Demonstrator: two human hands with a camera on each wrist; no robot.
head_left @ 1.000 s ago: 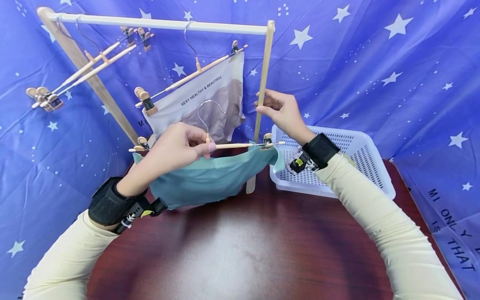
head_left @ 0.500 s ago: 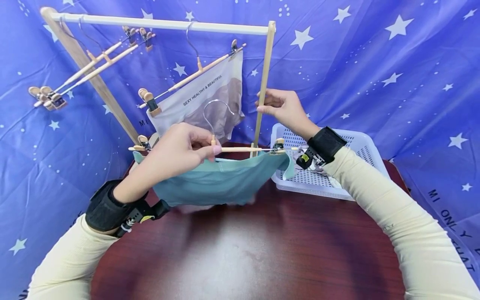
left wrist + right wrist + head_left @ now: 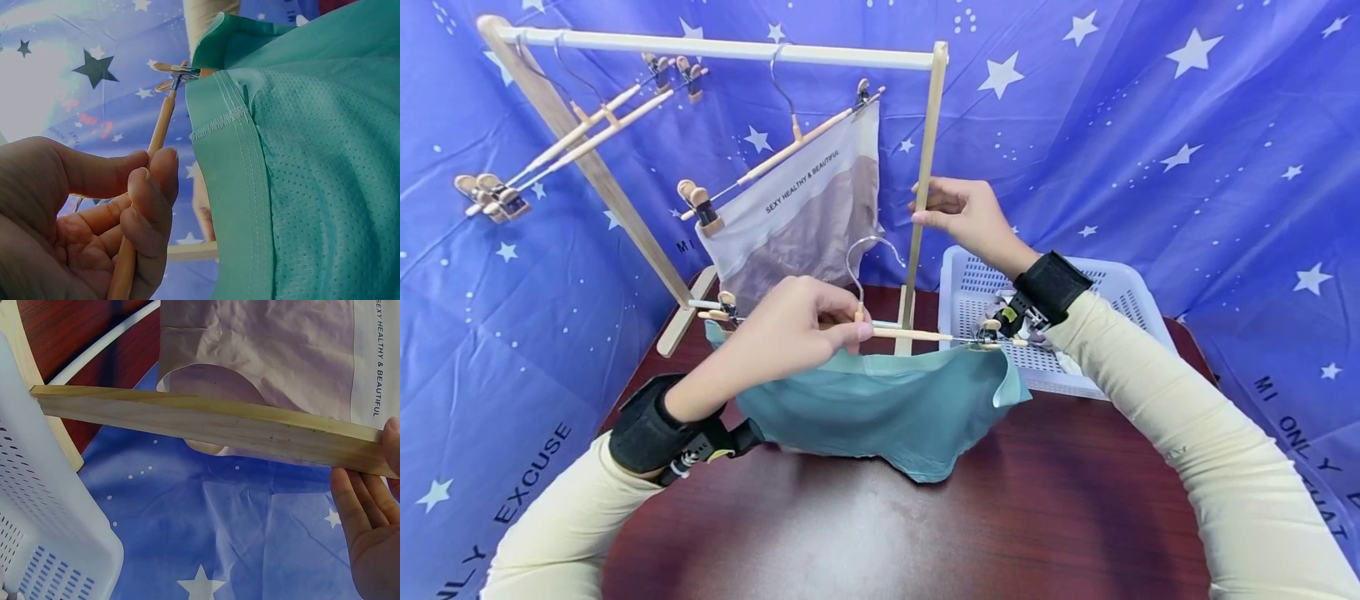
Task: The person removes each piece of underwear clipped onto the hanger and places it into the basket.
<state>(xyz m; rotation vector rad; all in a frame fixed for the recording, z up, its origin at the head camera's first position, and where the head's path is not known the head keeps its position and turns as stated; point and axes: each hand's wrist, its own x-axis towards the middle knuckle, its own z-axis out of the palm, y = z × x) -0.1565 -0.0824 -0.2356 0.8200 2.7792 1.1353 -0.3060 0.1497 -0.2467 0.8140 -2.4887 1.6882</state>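
My left hand grips the wooden bar of a clip hanger, just beside the base of its metal hook. Teal underpants hang from the hanger's end clips by their waistband, in front of the rack. Up close in the left wrist view, the thumb and fingers wrap the bar, and the fabric is dotted with small holes. My right hand pinches the right wooden post of the clothes rack between thumb and fingers. A second hanger on the rail carries greyish-mauve underpants with a printed white waistband.
Two bare clip hangers hang at the rail's left. A light blue perforated basket with some cloth inside stands right of the rack on the dark red table. A blue star-patterned curtain surrounds everything.
My left hand has brought the hanger with the teal underpants to the right and down, nearer the front. The right hand stays on the post. The hung mauve underpants have turned slightly.
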